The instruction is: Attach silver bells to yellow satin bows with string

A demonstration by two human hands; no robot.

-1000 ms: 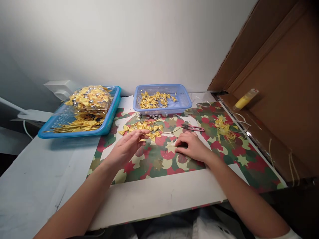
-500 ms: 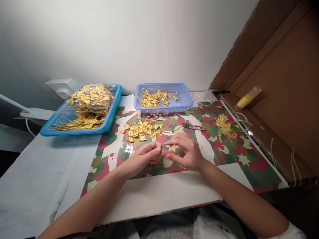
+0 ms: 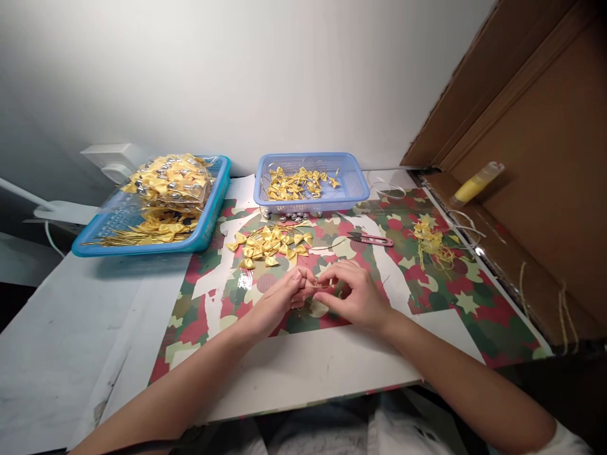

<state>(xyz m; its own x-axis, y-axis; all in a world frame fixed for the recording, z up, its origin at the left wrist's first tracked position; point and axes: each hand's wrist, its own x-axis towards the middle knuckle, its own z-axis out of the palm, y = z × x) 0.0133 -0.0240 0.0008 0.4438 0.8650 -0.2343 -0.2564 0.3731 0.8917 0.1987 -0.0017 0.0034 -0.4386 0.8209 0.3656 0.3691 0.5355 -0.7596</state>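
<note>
My left hand (image 3: 284, 296) is closed, its thumb pressed against the bent fingers, and it grips a thin pale cord. My right hand (image 3: 355, 296) is at its side, with curved fingers and thumb closing on the same cord (image 3: 326, 286); the finer detail there is too small to make out. Just beyond my left hand lies a pile of yellow ribbon bows (image 3: 270, 243) on gold wire stems. Pink-handled thread snips (image 3: 374, 240) rest beyond my right hand.
A light blue basket (image 3: 313, 207) with bows stands at the back, with silver beads (image 3: 296, 218) before it. At left, a blue basket (image 3: 142, 250) holds bagged and loose bows. Yellow scraps (image 3: 431, 243) lie right, near a cardboard wall (image 3: 531, 158) and a yellow tube (image 3: 477, 184).
The fingertips of my two hands have come closer together around the cord. My right fingers have closed in from a wider spread. The view has shifted slightly.
</note>
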